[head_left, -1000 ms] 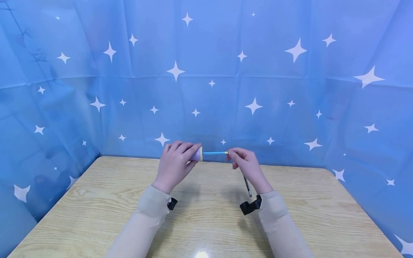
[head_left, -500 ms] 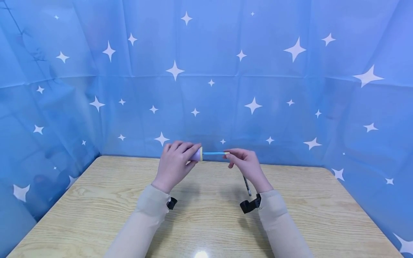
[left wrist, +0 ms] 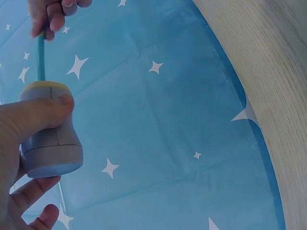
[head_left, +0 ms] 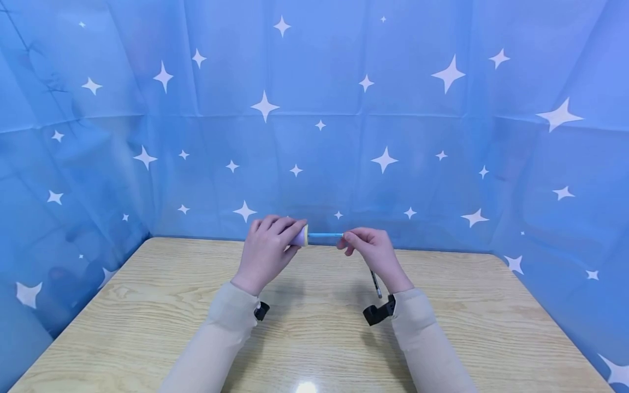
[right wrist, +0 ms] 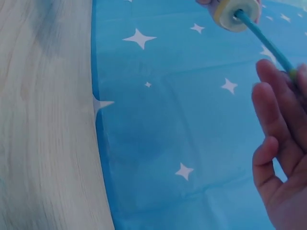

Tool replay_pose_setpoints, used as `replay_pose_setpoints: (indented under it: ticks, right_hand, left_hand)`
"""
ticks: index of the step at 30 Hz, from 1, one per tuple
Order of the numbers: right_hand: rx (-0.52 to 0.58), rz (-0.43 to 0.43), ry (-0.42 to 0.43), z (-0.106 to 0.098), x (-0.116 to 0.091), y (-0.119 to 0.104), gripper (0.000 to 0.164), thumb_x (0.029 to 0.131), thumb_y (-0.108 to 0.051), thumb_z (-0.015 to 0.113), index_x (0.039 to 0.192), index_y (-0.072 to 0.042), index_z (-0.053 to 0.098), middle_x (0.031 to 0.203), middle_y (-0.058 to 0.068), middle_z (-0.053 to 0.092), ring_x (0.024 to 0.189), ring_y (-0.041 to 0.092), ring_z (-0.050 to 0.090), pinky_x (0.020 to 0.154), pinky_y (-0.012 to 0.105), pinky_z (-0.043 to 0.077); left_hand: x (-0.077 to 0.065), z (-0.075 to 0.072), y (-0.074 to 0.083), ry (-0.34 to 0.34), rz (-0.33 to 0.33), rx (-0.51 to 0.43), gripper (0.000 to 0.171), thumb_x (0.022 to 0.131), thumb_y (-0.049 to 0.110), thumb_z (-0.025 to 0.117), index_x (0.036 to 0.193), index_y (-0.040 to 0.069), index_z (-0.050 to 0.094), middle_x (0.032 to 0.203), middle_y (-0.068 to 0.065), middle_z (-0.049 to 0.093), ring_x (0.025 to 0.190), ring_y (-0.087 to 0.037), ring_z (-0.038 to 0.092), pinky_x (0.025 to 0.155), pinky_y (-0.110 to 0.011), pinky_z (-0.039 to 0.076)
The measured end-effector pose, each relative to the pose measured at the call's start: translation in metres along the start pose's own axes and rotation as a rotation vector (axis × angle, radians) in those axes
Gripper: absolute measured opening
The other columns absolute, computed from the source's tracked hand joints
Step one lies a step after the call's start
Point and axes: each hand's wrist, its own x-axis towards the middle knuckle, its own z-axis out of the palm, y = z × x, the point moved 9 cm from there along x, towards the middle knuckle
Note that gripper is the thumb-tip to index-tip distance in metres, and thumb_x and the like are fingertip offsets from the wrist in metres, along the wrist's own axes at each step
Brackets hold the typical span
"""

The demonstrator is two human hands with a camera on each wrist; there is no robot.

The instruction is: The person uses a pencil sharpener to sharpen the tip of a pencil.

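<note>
Above the counter's point(head_left: 314, 305) far edge, left hand point(head_left: 265, 248) grips lilac cylinder point(left wrist: 52, 139), right hand point(head_left: 375, 248) pinches blue rod point(head_left: 325, 234).
The cylinder should be light, stiff, best held round its waist; the slim rod suits fingertips. Its inserted end is hidden; a dark stick point(head_left: 375, 284) is partly covered.

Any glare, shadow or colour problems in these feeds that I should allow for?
Head view: a glare spot on the wooden table at the bottom edge, soft shadows beside the arms; left wrist view: dim, so the yellow-rimmed cylinder looks greyish; right wrist view: bluish and soft, right hand cropped, though the blue rod reads clearly.
</note>
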Motion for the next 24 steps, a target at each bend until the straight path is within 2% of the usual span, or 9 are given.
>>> replay_pose_setpoints:
  ticks: [4,8,16,24]
  right_hand:
    - [0.020,0.001,-0.005,0.004,-0.004,-0.016,0.031,0.100,-0.025,0.055,0.094,-0.001,0.073,0.083,0.009,0.072,0.078,0.027,0.067,0.090,0.042,0.049]
    - [0.018,-0.006,-0.008,0.006,-0.009,-0.030,0.031,0.101,-0.021,0.052,0.096,0.002,0.072,0.087,0.012,0.072,0.079,0.035,0.066,0.087,0.042,0.050]
    - [0.059,0.015,0.017,-0.002,0.000,-0.003,0.026,0.096,-0.020,0.062,0.115,-0.003,0.068,0.099,0.013,0.071,0.079,0.039,0.065,0.091,0.039,0.049]
    - [0.036,-0.019,0.021,-0.005,0.000,-0.007,0.031,0.093,-0.027,0.066,0.114,-0.005,0.070,0.098,0.010,0.072,0.080,0.040,0.065,0.089,0.039,0.049]
  left_hand:
    - [0.001,-0.002,0.000,0.012,-0.003,-0.004,0.048,0.077,0.018,0.083,0.123,0.019,0.069,0.111,0.000,0.068,0.103,-0.024,0.057,0.080,-0.041,0.043]
    - [0.001,-0.002,0.000,0.013,0.002,-0.009,0.050,0.076,0.018,0.083,0.124,0.020,0.068,0.110,0.001,0.068,0.103,-0.024,0.057,0.081,-0.042,0.042]
    - [0.002,-0.007,-0.004,0.019,-0.002,-0.014,0.049,0.076,0.018,0.083,0.123,0.022,0.069,0.111,0.002,0.068,0.103,-0.023,0.057,0.084,-0.043,0.041]
    - [0.002,-0.011,-0.006,0.024,0.000,-0.019,0.049,0.077,0.018,0.083,0.123,0.022,0.069,0.111,0.002,0.068,0.103,-0.023,0.057,0.086,-0.043,0.041]
